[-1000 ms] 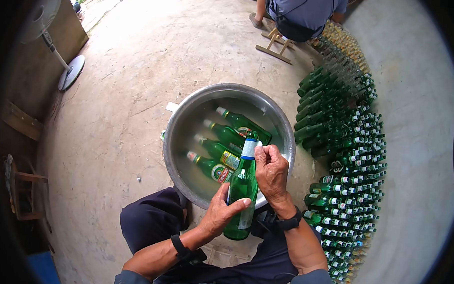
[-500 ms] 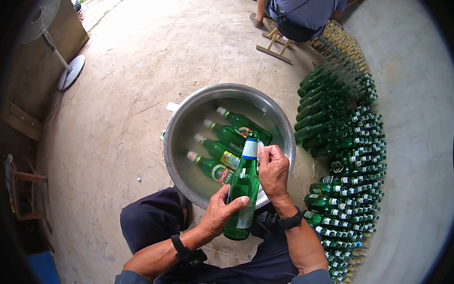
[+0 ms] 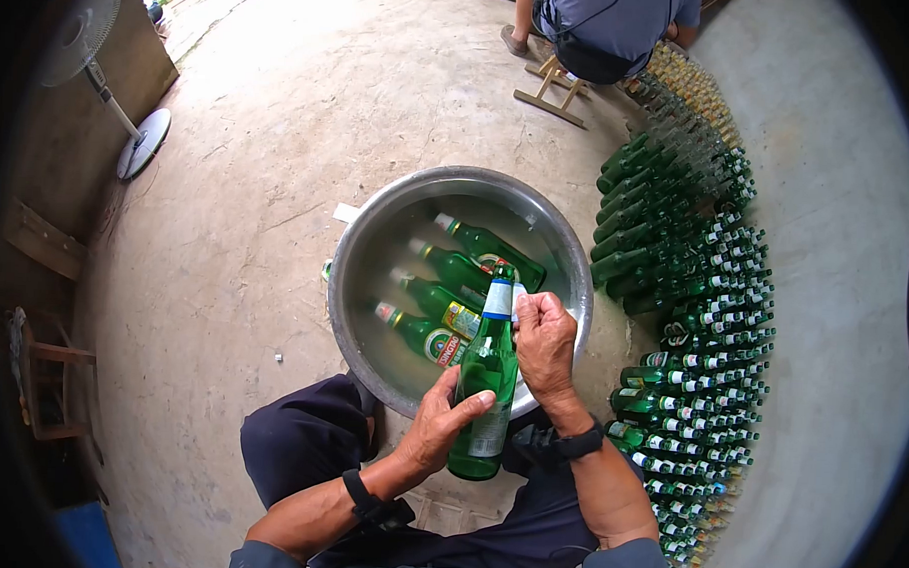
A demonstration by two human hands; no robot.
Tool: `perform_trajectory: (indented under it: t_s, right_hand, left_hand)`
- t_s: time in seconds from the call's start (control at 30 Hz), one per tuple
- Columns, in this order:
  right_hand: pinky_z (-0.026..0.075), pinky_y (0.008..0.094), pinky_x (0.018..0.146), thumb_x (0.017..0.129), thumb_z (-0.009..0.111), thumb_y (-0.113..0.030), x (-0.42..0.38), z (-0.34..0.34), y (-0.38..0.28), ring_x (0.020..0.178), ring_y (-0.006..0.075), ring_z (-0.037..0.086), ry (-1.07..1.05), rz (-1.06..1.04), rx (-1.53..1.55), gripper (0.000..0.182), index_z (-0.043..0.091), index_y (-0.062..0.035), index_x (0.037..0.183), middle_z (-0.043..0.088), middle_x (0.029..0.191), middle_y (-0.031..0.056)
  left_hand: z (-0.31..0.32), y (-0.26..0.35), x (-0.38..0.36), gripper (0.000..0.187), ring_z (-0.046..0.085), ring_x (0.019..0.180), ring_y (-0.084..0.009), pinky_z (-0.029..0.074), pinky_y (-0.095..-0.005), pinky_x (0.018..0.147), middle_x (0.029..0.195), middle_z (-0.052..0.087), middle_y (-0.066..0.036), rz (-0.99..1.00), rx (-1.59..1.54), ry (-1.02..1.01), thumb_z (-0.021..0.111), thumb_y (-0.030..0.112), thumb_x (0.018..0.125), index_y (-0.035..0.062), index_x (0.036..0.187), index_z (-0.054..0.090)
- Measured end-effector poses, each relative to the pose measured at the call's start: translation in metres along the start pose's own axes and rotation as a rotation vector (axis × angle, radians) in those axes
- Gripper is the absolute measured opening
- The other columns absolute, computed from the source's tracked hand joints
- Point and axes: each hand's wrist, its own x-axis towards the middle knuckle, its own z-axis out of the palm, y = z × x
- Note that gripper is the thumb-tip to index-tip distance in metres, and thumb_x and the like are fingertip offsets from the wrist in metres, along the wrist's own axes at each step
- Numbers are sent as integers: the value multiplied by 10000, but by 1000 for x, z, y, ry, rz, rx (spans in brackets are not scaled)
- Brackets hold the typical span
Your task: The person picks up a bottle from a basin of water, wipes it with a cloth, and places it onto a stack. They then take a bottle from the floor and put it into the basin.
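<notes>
My left hand [image 3: 438, 421] is wrapped round the lower body of a green glass beer bottle [image 3: 492, 360], held upright over the near rim of a metal basin [image 3: 350, 355]. With thumb and fingertips my right hand [image 3: 546, 345] pinches the loose edge of the white and blue neck label [image 3: 500, 298], which stands partly away from the glass. Cloudy water fills the basin. Several green bottles lie in it, one with a red and white label [image 3: 442, 346] facing up and another dark green bottle [image 3: 506, 254] behind.
Rows of green bottles [image 3: 687, 377] stand along the wall at my right. Beyond them a person [image 3: 609, 29] sits on a low wooden stool [image 3: 551, 92]. A standing fan [image 3: 144, 143] and a wooden chair [image 3: 62, 352] are at the left.
My right hand has shifted very slightly left and down, and more of the neck label's loose edge shows beside the bottle. My left hand keeps its hold.
</notes>
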Motion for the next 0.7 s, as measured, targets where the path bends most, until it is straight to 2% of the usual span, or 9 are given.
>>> perform_trajectory:
  t_s: [0.17,0.33,0.57,0.7]
  right_hand:
    - [403,218,511,1021,608,-176,-5,6,2,575,31,474,14,-46,64,217,600,-34,856,558,696,-33]
    - [397,210,509,1022,609,-178,-6,7,3,574,28,470,-4,13,91,206,602,-39,870,557,702,-35]
    - [402,202,510,1018,615,-176,-7,8,3,577,25,477,-8,62,163,198,612,-33,881,568,709,-34]
    - [404,201,509,1018,613,-175,-6,8,1,578,23,478,-7,77,172,196,614,-34,881,572,712,-35]
  left_hand:
    - [4,-2,1,663,569,1082,-159,483,-324,951,1200,589,-87,9,40,37,786,267,855,3,1374,470]
    - [0,-8,2,628,604,1017,-150,547,-329,862,1137,589,-80,-31,-5,70,789,182,851,6,1344,442]
    - [3,-3,0,577,604,1002,-142,516,-301,878,1142,604,-86,-21,-78,55,782,204,847,-1,1297,484]
    - [3,-1,-1,543,606,963,-128,524,-294,837,1114,610,-76,-42,-129,32,756,234,864,10,1287,501]
